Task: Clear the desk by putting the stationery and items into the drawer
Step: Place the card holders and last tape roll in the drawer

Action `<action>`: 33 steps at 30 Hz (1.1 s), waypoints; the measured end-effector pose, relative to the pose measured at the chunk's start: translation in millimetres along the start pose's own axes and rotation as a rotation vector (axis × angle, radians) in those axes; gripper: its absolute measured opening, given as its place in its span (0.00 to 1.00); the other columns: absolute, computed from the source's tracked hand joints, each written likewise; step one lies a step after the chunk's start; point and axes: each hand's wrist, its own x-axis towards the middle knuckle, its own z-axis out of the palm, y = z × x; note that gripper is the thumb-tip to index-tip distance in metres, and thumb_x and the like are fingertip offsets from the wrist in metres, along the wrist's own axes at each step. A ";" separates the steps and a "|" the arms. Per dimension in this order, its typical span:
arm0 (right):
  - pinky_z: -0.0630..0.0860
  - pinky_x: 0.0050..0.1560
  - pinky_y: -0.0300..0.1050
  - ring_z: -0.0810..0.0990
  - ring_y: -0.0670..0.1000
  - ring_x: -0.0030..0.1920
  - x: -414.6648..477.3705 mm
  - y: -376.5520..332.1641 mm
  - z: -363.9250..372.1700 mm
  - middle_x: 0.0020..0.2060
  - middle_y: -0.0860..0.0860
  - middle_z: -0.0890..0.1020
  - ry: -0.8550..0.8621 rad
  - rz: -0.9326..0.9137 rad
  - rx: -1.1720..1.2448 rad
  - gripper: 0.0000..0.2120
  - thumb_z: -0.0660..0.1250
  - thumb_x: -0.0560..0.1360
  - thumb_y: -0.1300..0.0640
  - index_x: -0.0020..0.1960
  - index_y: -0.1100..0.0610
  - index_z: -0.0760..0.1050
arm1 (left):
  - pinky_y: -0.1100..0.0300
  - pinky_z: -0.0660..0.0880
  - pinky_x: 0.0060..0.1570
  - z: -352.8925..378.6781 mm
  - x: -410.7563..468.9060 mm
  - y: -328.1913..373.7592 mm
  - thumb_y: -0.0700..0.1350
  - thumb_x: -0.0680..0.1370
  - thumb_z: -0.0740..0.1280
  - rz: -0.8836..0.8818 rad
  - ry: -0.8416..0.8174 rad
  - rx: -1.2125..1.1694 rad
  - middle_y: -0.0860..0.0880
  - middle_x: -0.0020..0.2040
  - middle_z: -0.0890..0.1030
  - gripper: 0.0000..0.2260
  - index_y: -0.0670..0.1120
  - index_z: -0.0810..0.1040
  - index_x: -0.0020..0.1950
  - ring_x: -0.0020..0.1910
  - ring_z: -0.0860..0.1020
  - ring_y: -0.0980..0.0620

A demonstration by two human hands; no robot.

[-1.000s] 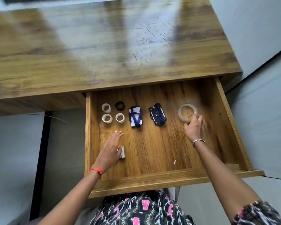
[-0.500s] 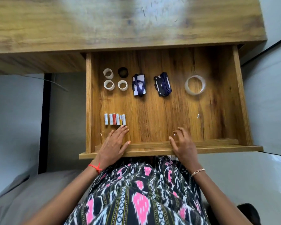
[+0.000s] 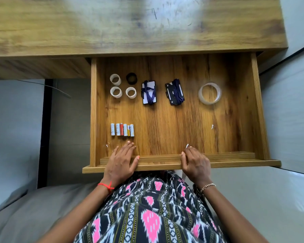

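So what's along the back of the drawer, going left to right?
Two little white rolls → little black roll → white card holder → black card holder → big clear tape ring.

Work corner, office or home study; which of the two cannot be told. One desk [image 3: 60,32] in wood-grain laminate, top scuffed with pen marks [image 3: 154,14], set against a plain pale wall [image 3: 297,18]. One pull-out drawer [image 3: 93,111] under the top, holding office supplies: three small white tape rolls [image 3: 115,79] and a black roll [image 3: 131,78], two badge holders [image 3: 148,92] wound in navy lanyards, one large clear tape roll [image 3: 209,93], and a row of batteries [image 3: 122,129]. A thin cable [image 3: 47,86] trails beneath the desk, at the left. Surroundings are grey and bare.
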 end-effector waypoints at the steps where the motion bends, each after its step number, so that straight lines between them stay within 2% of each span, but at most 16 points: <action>1: 0.63 0.27 0.31 0.76 0.47 0.28 3.3 0.2 -0.3 0.32 0.52 0.80 0.003 -0.002 -0.001 0.16 0.54 0.73 0.55 0.37 0.59 0.77 | 0.47 0.59 0.69 -1.8 2.9 0.6 0.59 0.78 0.46 -0.005 0.015 0.003 0.45 0.68 0.72 0.29 0.42 0.71 0.67 0.70 0.66 0.50; 11: 0.67 0.27 0.34 0.78 0.49 0.30 66.7 1.9 -6.8 0.33 0.53 0.80 0.046 -0.006 0.042 0.16 0.53 0.74 0.55 0.36 0.59 0.76 | 0.45 0.67 0.64 -29.8 58.8 -7.5 0.55 0.77 0.51 -0.027 0.134 0.060 0.42 0.64 0.76 0.25 0.40 0.74 0.62 0.67 0.70 0.45; 13: 0.74 0.30 0.38 0.81 0.52 0.38 82.3 1.4 -10.5 0.37 0.55 0.81 0.059 -0.010 0.046 0.16 0.53 0.74 0.54 0.38 0.59 0.77 | 0.45 0.65 0.65 -39.1 72.9 -8.1 0.54 0.77 0.52 -0.025 0.174 0.066 0.42 0.65 0.75 0.25 0.40 0.73 0.64 0.68 0.70 0.45; 15: 0.80 0.44 0.49 0.81 0.58 0.51 98.9 1.7 -13.0 0.46 0.59 0.82 0.066 -0.001 0.027 0.17 0.54 0.74 0.53 0.45 0.61 0.78 | 0.45 0.63 0.67 -48.4 86.3 -8.9 0.54 0.77 0.52 -0.009 0.214 0.093 0.41 0.66 0.74 0.25 0.40 0.73 0.64 0.69 0.69 0.44; 17: 0.73 0.60 0.57 0.74 0.60 0.62 114.8 3.9 -12.9 0.56 0.60 0.79 0.055 0.001 -0.020 0.19 0.54 0.75 0.50 0.54 0.61 0.76 | 0.45 0.61 0.68 -56.5 98.9 -11.6 0.57 0.77 0.51 0.016 0.230 0.125 0.41 0.67 0.72 0.26 0.41 0.71 0.66 0.70 0.67 0.45; 19: 0.66 0.67 0.59 0.68 0.60 0.68 130.7 7.0 -14.7 0.62 0.60 0.75 0.027 -0.057 -0.078 0.24 0.54 0.75 0.45 0.60 0.61 0.73 | 0.45 0.58 0.70 -63.9 112.2 -16.6 0.61 0.78 0.47 0.037 0.217 0.148 0.42 0.70 0.69 0.29 0.43 0.67 0.69 0.72 0.63 0.46; 25: 0.57 0.71 0.63 0.61 0.58 0.73 183.0 10.2 -27.5 0.69 0.60 0.67 -0.026 -0.167 -0.109 0.37 0.50 0.71 0.31 0.67 0.58 0.65 | 0.42 0.51 0.72 -85.9 158.1 -31.2 0.69 0.74 0.45 0.172 0.193 0.235 0.47 0.75 0.60 0.37 0.45 0.57 0.74 0.75 0.54 0.51; 29: 0.51 0.73 0.61 0.58 0.56 0.74 220.4 10.0 -33.1 0.71 0.59 0.65 -0.025 -0.182 -0.113 0.39 0.54 0.70 0.31 0.69 0.57 0.63 | 0.37 0.48 0.71 -103.7 191.4 -39.5 0.71 0.72 0.46 0.201 0.212 0.264 0.49 0.76 0.57 0.39 0.47 0.55 0.75 0.76 0.45 0.55; 33: 0.47 0.73 0.63 0.55 0.55 0.75 259.3 10.4 -39.1 0.73 0.58 0.62 0.002 -0.210 -0.125 0.42 0.55 0.68 0.30 0.71 0.58 0.61 | 0.33 0.45 0.69 -120.9 225.5 -47.5 0.72 0.72 0.45 0.242 0.244 0.311 0.53 0.77 0.44 0.40 0.48 0.48 0.76 0.76 0.44 0.53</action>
